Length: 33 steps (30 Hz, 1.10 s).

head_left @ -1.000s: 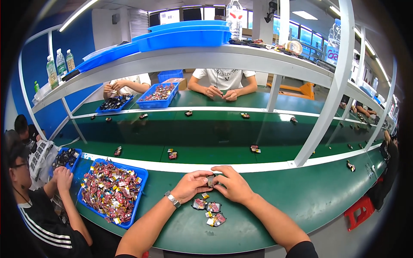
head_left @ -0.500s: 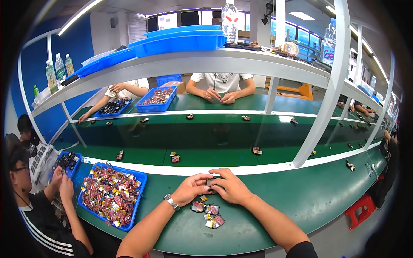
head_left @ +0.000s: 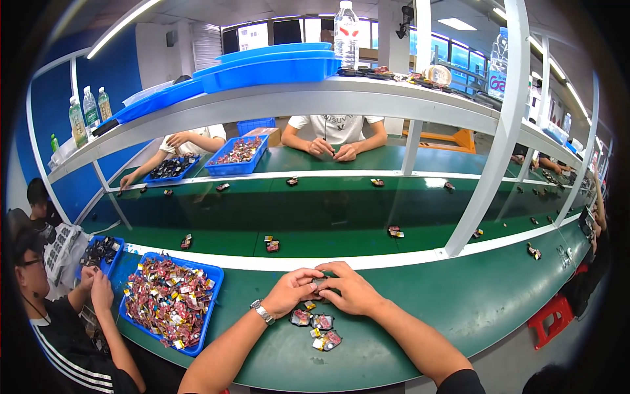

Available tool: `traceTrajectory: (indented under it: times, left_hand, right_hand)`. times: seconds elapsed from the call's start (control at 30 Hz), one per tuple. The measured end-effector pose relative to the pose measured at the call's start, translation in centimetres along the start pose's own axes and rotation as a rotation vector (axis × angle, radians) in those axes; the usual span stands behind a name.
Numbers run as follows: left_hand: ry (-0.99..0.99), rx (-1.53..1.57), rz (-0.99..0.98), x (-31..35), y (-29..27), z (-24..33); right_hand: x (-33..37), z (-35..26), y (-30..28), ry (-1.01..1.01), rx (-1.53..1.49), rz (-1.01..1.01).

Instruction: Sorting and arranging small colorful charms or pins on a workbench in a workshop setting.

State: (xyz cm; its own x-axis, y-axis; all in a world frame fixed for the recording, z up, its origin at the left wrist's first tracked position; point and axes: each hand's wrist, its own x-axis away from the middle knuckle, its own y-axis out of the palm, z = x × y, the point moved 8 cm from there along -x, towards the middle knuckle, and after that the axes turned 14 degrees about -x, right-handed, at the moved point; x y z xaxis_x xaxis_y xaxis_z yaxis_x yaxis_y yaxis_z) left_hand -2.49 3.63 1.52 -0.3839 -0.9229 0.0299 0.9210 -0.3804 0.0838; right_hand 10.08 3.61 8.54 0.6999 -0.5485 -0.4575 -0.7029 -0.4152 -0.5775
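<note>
Between the fingertips of our left hand [head_left: 293, 293] and our right hand [head_left: 351, 289], we grip a small, dark grey, flat piece [head_left: 320, 283], mostly covered by the fingers; both hands are closed around it, just above the smooth green surface [head_left: 420, 308]. A silver metal-banded watch [head_left: 262, 312] circles our left wrist.

Just nearer to us than the left hand lies a tiny yellow-and-white piece [head_left: 310, 305]. Beyond it on our side we have two small black-framed units with red boards side by side, the left one [head_left: 301, 318] and the right one [head_left: 322, 321], and a third red-and-white unit with a yellow tab [head_left: 327, 340] below them.

Well to the left of our left hand stands a blue rectangular plastic tray [head_left: 217, 284], heaped with small red, white and yellow parts [head_left: 169, 299]. Past both hands, we see a long white metal rail [head_left: 380, 261] and, farther off, a dark green belt [head_left: 328, 226] carrying scattered small units.
</note>
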Motion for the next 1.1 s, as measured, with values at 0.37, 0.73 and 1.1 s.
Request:
traceTrajectory:
  times: [0.37,0.73,1.1]
  left_hand:
    - [-0.01,0.053,-0.008,0.09,-0.04,0.02]
    - [-0.003,0.079,-0.01,0.1,-0.11,0.03]
    - [-0.002,0.091,-0.001,0.16,-0.19,-0.08]
  right_hand:
    - [0.26,0.48,-0.09,0.04,-0.069,0.183]
    - [0.37,0.42,-0.25,0.011,-0.068,0.201]
    - [0.43,0.75,-0.28,0.069,-0.136,0.209]
